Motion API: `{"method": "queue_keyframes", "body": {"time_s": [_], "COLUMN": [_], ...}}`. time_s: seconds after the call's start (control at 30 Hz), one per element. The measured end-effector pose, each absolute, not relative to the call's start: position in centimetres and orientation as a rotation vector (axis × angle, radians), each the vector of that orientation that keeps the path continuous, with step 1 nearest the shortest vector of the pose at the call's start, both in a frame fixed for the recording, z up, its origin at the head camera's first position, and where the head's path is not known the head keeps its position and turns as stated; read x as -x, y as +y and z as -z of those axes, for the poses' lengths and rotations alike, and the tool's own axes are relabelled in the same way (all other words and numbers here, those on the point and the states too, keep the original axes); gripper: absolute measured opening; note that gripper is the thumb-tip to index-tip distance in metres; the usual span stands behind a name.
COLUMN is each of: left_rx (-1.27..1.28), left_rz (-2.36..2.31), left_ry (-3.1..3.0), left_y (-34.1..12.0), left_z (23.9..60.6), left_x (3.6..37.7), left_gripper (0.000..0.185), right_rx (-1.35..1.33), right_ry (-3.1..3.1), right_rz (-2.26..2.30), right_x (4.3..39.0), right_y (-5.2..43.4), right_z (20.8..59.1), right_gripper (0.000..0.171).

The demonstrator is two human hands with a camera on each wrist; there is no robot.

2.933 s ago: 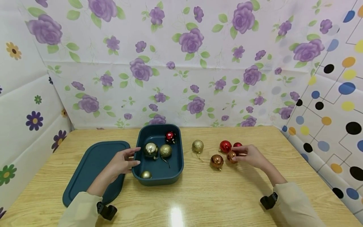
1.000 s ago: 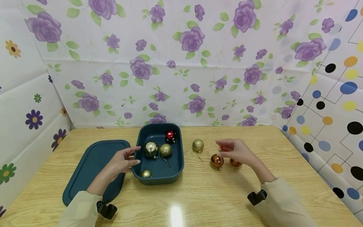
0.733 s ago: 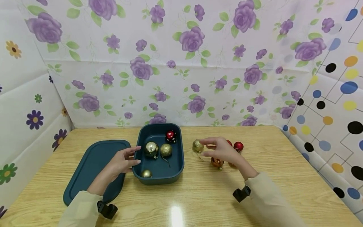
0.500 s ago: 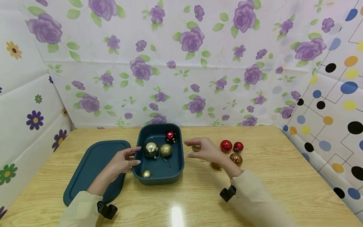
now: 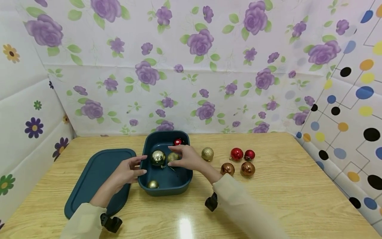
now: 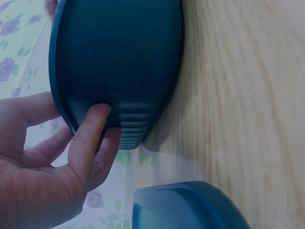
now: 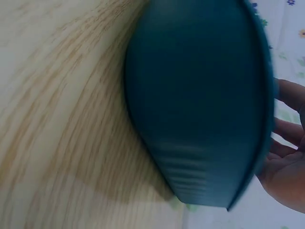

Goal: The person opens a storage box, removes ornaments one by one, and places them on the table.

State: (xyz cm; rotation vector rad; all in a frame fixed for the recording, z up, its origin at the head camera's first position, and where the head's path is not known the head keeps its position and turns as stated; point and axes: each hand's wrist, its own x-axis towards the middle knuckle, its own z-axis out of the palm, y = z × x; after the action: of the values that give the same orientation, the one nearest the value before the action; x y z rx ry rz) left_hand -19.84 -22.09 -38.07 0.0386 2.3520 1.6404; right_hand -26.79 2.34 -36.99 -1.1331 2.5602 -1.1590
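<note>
Floral-papered walls enclose the wooden bench [image 5: 268, 199]; over the dark teal rectangular plastic tub [image 5: 165, 188] the right hand [image 5: 185, 158] hangs, its grasp unclear, while the left hand [image 5: 127, 170] lies relaxed against the tub's left wall.

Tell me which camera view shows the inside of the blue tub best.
The head view: it looks down into the blue tub, showing the baubles inside and the right hand over them. Both wrist views show only the tub's outer wall, none of its inside.
</note>
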Motion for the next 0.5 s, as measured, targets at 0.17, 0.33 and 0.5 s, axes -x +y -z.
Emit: {"method": "queue_keyframes", "body": {"time_s": [0.17,0.33,0.5], "left_rx": [-0.04,-0.05,-0.059], "left_rz": [-1.636,-1.644,-1.644], "left_ry": [2.352,2.342,2.35], "left_y": [-22.1,-22.1,-22.1], "left_z": [38.2,38.4,38.2], "left_x": [19.9,20.0,20.0], "left_gripper": [0.061,0.062,0.062], "right_rx": [1.08,1.078,1.118], "right_ry": [2.654,2.686,2.734], "right_rz": [1.055,0.971,0.861], "right_x": [27.3,27.7,28.0], "right_y": [0.4,-0.9,-1.7], "right_z": [37.5,38.0,38.0], "right_gripper": [0.064,0.068,0.066]}}
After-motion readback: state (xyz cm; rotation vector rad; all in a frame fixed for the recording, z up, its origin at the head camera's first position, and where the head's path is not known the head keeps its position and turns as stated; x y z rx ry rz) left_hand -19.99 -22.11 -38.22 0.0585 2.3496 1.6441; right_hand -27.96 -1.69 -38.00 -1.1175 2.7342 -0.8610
